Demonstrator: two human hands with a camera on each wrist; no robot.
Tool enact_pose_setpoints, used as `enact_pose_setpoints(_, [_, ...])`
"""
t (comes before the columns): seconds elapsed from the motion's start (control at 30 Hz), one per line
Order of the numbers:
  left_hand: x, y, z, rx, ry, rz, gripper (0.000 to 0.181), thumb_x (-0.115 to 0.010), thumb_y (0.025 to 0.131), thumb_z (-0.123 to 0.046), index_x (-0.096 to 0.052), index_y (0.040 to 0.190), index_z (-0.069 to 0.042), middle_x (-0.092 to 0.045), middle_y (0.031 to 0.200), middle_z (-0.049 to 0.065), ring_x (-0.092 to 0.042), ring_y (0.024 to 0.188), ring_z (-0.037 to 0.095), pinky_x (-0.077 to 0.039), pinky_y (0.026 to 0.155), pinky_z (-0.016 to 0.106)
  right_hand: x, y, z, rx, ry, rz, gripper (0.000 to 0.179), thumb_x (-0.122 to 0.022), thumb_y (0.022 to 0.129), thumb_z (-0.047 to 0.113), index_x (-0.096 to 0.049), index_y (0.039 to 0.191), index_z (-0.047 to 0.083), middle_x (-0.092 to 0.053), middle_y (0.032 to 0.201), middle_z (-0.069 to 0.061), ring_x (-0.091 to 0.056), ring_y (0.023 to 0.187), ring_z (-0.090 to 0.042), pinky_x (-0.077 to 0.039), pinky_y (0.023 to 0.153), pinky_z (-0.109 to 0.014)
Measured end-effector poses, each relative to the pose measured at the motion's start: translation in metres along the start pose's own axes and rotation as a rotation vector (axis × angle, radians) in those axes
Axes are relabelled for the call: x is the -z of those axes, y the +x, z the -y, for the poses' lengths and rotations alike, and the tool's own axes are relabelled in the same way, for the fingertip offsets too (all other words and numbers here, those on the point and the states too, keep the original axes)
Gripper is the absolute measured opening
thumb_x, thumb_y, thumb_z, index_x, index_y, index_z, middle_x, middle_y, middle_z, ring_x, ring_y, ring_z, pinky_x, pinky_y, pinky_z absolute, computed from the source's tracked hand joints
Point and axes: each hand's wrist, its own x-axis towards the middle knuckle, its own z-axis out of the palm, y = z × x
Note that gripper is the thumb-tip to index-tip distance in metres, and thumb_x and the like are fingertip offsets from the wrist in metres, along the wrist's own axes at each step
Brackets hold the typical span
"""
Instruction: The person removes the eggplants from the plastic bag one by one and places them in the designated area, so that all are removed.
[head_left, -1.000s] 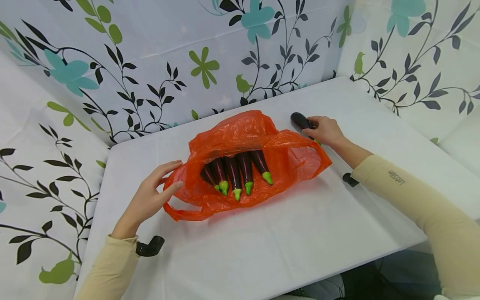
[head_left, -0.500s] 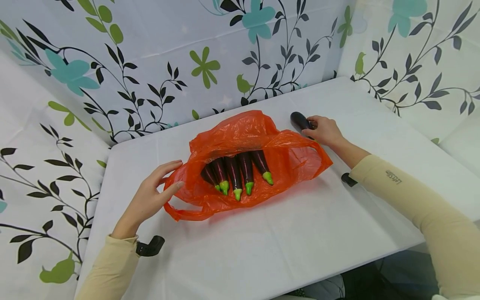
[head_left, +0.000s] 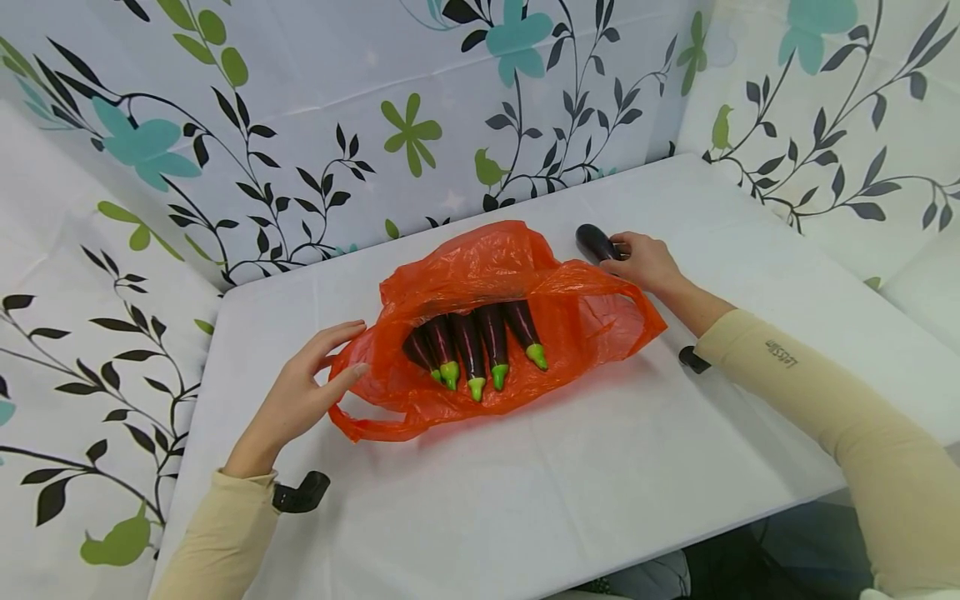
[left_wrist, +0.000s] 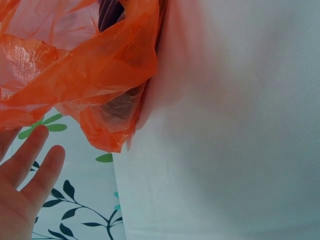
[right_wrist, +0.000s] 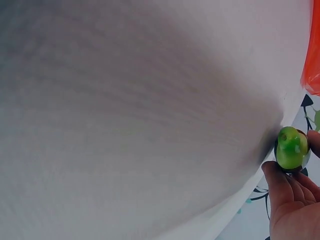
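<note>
An orange plastic bag point(head_left: 472, 254) lies on the white table with its mouth facing me. Several dark purple eggplants point(head_left: 471, 343) show inside, side by side, green stem ends toward me. My left hand point(head_left: 303, 387) is at the bag's left edge, thumb and fingers spread apart; in the left wrist view its fingers point(left_wrist: 44, 177) look straight. Behind the bag's right handle, my right hand point(head_left: 647, 260) grips another eggplant point(head_left: 594, 242) between thumb and fingers. The right wrist view shows that eggplant's green cap point(right_wrist: 291, 151) end-on, close to the tabletop.
The white table point(head_left: 600, 467) extends in front of the bag and to its right. A patterned curtain point(head_left: 300, 125) stands right behind the table's far edge and along its sides. Black wrist cameras point(head_left: 302, 492) are strapped at both cuffs.
My right hand has shifted slightly left with the eggplant, closer to the bag, and the eggplant's green end is now hidden in the head view. The left hand stays put.
</note>
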Motion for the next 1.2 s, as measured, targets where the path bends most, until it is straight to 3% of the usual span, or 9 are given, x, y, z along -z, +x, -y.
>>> enact_pose_setpoints(0.6, [-0.001, 0.002, 0.0, 0.006, 0.008, 0.002, 0.05, -0.059, 0.09, -0.017, -0.042, 0.136, -0.01, -0.041, 0.14, 0.008, -0.039, 0.126, 0.023, -0.04, 0.097, 0.053, 0.002, -0.001, -0.001, -0.001, -0.021, 0.001, 0.065, -0.062, 0.087, 0.025, -0.032, 0.14, 0.002, -0.042, 0.137, -0.023, -0.043, 0.122, -0.037, -0.044, 0.096, -0.047])
enact_pose_setpoints(0.97, [-0.006, 0.008, 0.036, -0.014, 0.05, -0.007, 0.054, -0.062, 0.088, -0.025, -0.041, 0.137, -0.028, -0.04, 0.141, -0.006, -0.039, 0.126, 0.013, -0.042, 0.095, 0.028, 0.008, -0.001, -0.002, -0.013, -0.05, -0.008, 0.065, -0.059, 0.089, 0.031, -0.032, 0.141, 0.003, -0.041, 0.138, -0.022, -0.045, 0.12, -0.037, -0.045, 0.095, -0.047])
enact_pose_setpoints(1.1, [-0.005, 0.008, 0.032, -0.022, 0.056, -0.015, 0.053, -0.062, 0.088, -0.023, -0.042, 0.137, -0.024, -0.04, 0.141, -0.005, -0.039, 0.127, 0.013, -0.036, 0.091, 0.009, 0.014, -0.006, 0.0, -0.014, -0.03, -0.011, 0.065, -0.058, 0.089, 0.033, -0.033, 0.142, 0.005, -0.041, 0.139, -0.021, -0.045, 0.121, -0.036, -0.045, 0.095, -0.047])
enact_pose_setpoints(1.2, [-0.003, 0.006, 0.02, -0.025, 0.051, -0.017, 0.052, -0.061, 0.088, -0.019, -0.043, 0.137, -0.017, -0.041, 0.141, 0.0, -0.039, 0.127, 0.017, -0.033, 0.09, 0.005, 0.021, -0.011, 0.002, 0.003, -0.006, -0.024, 0.065, -0.058, 0.089, 0.035, -0.034, 0.141, 0.007, -0.041, 0.139, -0.02, -0.045, 0.122, -0.036, -0.045, 0.094, -0.047])
